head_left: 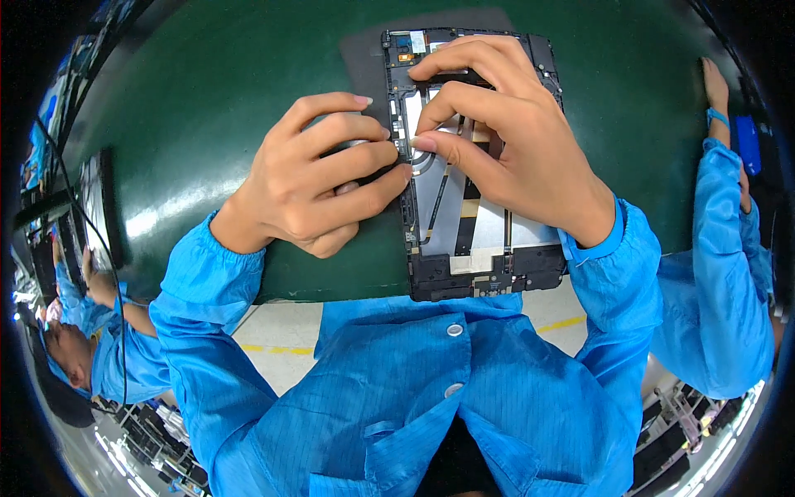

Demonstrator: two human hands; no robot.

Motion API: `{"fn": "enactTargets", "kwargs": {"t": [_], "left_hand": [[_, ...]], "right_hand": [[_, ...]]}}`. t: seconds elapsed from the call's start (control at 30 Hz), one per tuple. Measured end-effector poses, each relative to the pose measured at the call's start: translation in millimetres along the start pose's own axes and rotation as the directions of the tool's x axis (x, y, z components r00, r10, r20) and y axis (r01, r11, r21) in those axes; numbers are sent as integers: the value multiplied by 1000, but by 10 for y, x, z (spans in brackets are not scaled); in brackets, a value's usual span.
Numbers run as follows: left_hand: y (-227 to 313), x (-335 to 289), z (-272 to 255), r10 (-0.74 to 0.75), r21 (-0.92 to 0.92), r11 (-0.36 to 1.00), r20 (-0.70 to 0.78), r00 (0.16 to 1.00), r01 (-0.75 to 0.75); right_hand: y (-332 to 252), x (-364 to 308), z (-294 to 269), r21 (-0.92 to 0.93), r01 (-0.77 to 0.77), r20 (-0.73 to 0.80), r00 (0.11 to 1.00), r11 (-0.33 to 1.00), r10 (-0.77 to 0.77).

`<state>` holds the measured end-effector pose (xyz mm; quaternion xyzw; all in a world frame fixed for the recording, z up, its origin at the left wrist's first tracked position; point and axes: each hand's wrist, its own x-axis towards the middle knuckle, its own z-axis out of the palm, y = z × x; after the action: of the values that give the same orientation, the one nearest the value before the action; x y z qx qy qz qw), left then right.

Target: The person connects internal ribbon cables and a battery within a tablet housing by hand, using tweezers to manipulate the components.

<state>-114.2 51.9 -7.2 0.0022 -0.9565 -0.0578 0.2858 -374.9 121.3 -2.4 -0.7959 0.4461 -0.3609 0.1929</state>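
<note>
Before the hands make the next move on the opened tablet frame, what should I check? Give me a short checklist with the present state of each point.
1. Tablet frame lies flat on the green table: ok, though its near edge reaches the table edge.
2. Right hand is on the frame, fingertips pressing near its upper left part: ok.
3. Left hand steadies the frame's left edge: ok; its fingers curl around a small grey part, which I cannot identify.
4. Thin cable or strip under the right fingertips is seated: cannot tell, the fingers hide it.
5. Dark mat is under the frame's far end: ok.
6. Neighbour's blue sleeve is away from the frame: ok.
</note>
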Motion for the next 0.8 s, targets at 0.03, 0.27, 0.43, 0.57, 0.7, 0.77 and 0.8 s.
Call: {"fn": "enactTargets", "kwargs": {"t": [0.03,0.27,0.43,0.57,0.7,0.77,0.8], "left_hand": [[-1,-7,0,3,-3,1000,5,1000,-3],[-32,-44,-40,28,-32,999,44,999,-26],[16,-88,-42,19,-27,999,38,999,-18],[28,-21,-7,22,-19,1000,25,999,-21],[24,-23,19,20,-22,1000,46,999,-19],[55,-19,-66,1,-8,1000,84,997,-1],[64,-20,-125,-7,2,1000,112,994,7]], "right_hand": [[15,8,3,-26,41,-8,999,999,-41],[-10,-4,-13,0,-57,29,998,998,57],[-27,-32,7,37,-45,23,999,998,45],[0,-59,-13,22,-55,27,998,998,54],[99,-50,88,35,51,-54,997,998,-49],[120,5,172,87,99,-79,993,991,-92],[114,40,209,88,130,-105,987,988,-121]]}}
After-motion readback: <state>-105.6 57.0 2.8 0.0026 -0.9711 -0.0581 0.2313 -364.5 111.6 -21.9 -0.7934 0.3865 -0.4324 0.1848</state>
